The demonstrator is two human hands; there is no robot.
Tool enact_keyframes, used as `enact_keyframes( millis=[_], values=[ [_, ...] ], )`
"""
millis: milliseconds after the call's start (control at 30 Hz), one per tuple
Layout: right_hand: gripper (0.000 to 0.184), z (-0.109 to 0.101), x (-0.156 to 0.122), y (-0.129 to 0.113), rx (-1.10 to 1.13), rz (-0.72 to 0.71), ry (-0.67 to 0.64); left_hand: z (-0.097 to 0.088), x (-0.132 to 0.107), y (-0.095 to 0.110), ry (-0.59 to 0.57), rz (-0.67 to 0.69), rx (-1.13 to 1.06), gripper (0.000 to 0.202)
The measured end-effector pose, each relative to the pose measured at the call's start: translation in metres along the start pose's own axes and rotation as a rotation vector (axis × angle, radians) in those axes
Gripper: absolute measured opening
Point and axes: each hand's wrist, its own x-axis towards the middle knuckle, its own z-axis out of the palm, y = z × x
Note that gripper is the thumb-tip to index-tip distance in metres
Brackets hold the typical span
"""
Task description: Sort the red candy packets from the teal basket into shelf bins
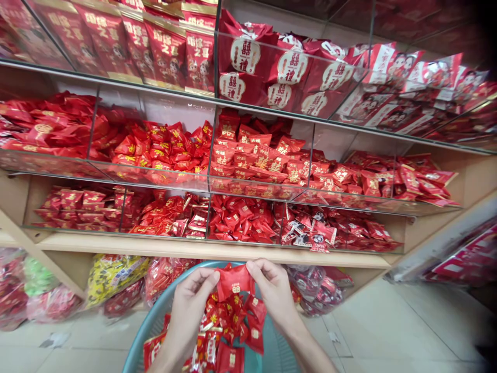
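Between my two hands a red candy packet (235, 282) with gold print is stretched out flat. My left hand (193, 300) pinches its left end between thumb and fingers, and my right hand (274, 291) pinches the right end. Both hands are above a teal plastic basket (140, 336). Inside the basket lies a loose heap of small red wrapped candies (223, 316), some with gold print, partly hidden by my hands and forearms.
Ahead stands a wooden shelf unit (217, 249) with clear dividers, its bins full of red candy packets (246, 215). Larger red gift bags (246, 54) fill the top row. Below, a yellow bag (116, 277) and other filled plastic bags (320, 285) lie on the tiled floor (388, 331).
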Motion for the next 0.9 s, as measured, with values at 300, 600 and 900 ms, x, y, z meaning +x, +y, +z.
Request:
enact_keyframes(
  millis=[300, 600, 900],
  values=[
    [0.033, 0.005, -0.005, 0.007, -0.013, 0.005, -0.039, 0.003, -0.001, 0.007, -0.145, -0.095, -0.027, 0.021],
    [0.025, -0.007, -0.012, 0.012, -0.448, -0.364, -0.078, -0.003, 0.001, 0.003, -0.128, -0.198, -0.193, 0.023],
    [0.056, -0.033, -0.030, 0.024, -1.043, -0.943, -0.297, -0.008, 0.004, 0.000, -0.195, -0.367, -0.290, 0.020]
  ],
)
